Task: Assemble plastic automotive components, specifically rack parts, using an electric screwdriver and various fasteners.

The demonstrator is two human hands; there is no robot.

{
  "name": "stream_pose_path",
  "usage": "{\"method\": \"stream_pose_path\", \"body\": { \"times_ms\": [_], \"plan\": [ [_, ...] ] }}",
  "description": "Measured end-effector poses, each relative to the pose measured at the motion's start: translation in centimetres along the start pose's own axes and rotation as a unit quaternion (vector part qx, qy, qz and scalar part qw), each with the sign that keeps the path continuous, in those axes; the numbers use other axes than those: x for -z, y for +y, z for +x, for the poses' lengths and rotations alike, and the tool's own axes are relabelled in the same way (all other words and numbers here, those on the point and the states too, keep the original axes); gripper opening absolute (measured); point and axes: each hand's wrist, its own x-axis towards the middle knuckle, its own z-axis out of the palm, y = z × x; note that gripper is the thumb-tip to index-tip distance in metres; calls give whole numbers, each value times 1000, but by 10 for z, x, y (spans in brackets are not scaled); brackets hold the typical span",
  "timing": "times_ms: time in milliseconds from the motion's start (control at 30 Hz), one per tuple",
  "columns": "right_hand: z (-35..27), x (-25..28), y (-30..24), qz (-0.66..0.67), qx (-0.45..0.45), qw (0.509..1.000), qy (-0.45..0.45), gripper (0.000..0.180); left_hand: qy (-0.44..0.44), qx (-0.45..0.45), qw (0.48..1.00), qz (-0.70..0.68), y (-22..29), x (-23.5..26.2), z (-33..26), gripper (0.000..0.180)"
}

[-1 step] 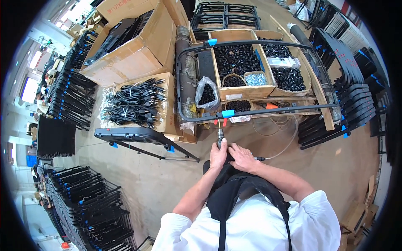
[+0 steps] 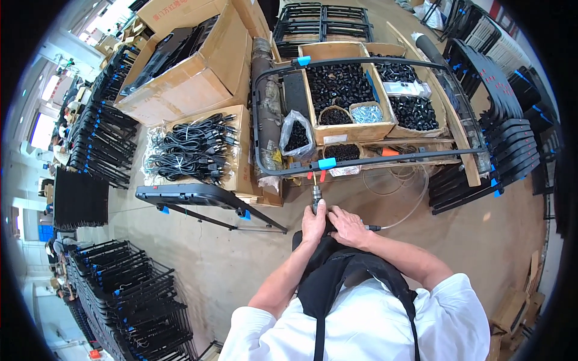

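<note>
Both my hands grip a slim air-powered screwdriver (image 2: 316,197) close in front of my chest. My left hand (image 2: 313,222) wraps its barrel, and my right hand (image 2: 349,227) closes over its rear end, where a clear hose (image 2: 412,207) leads off to the right. The tool's tip points up at the near bar of a large black rectangular frame (image 2: 385,158), just below a blue clip (image 2: 326,163) and beside small red pieces. The frame lies flat over the wooden boxes.
Wooden boxes (image 2: 376,129) under the frame hold black small parts and a bag (image 2: 296,135). At left stand a carton of black cables (image 2: 192,147) and big cardboard boxes (image 2: 180,90), with another black frame (image 2: 198,195) leaning there. Stacks of black frames (image 2: 512,144) stand right and lower left (image 2: 126,283).
</note>
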Motion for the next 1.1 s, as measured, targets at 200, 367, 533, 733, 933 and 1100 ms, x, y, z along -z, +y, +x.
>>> {"method": "stream_pose_path", "body": {
  "times_ms": [200, 367, 533, 733, 933, 1100],
  "plan": [
    [-25, 4, 11, -19, -17, 1000, -8, 58, -24, 3, 1000, -12, 5, -15, -22, 60],
    [-25, 16, 19, -45, -48, 998, 24, 75, -31, -15, 999, 2, 14, -32, -15, 57],
    [-25, 18, 31, -28, -58, 998, -6, 68, -24, -11, 1000, -2, 16, -37, -13, 56],
    [-20, 20, 44, -6, -23, 1000, 12, 64, 5, -16, 1000, 22, 15, -45, -7, 57],
    [-16, 24, 49, 6, -32, 999, -24, 71, 8, -11, 998, 59, 29, -44, -7, 59],
    [-13, 35, 50, -23, -28, 998, -53, 87, 9, 5, 997, 79, 39, -45, -7, 62]
  ]
}}
